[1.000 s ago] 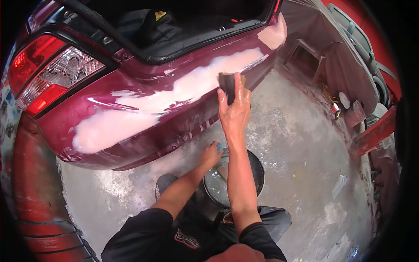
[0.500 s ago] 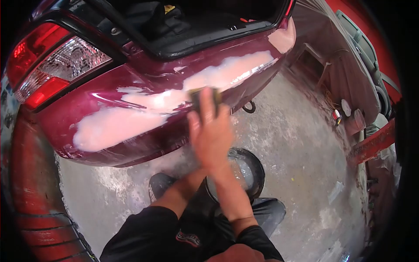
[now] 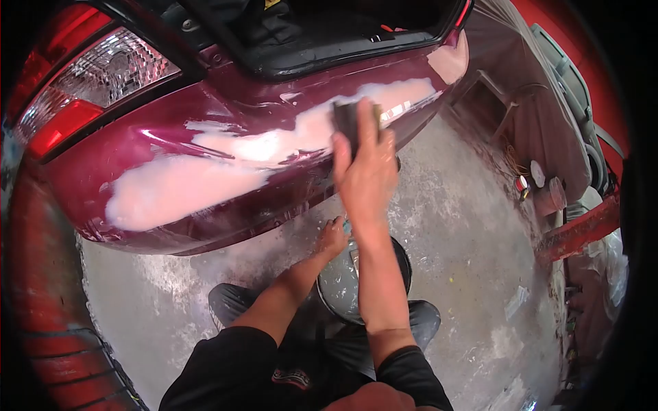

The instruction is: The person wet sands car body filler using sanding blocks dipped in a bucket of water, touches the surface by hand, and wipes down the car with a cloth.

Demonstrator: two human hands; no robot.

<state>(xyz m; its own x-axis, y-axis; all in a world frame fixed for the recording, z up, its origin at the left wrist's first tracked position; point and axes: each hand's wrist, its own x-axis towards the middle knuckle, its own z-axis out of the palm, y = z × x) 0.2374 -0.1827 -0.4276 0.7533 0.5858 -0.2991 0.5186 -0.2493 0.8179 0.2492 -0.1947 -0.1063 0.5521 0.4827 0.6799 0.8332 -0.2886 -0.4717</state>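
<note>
My right hand [image 3: 370, 171] is closed round a dark sanding block [image 3: 351, 123], held against the pale pink filler [image 3: 315, 128] on the maroon car bumper [image 3: 157, 140]. Its fingers lie along the block, which is slightly blurred. Lower down, my left hand [image 3: 333, 238] is closed above the rim of a black bucket [image 3: 403, 264]. A bit of something teal [image 3: 347, 227] shows at its fingertips; most of it is hidden behind my right forearm. Greyish water [image 3: 338, 284] shows inside the bucket, between my knees.
A tail light [image 3: 113, 68] and the open boot [image 3: 322, 51] border the bumper. Brown sheeting [image 3: 528, 103] covers something at the right, near a red beam [image 3: 582, 222] and a small tub [image 3: 550, 198]. A red ribbed object [image 3: 55, 356] stands at the left.
My right hand has moved the sanding block up and to the right along the filler. My left hand, hidden behind the right one before, now shows lower down by the bucket.
</note>
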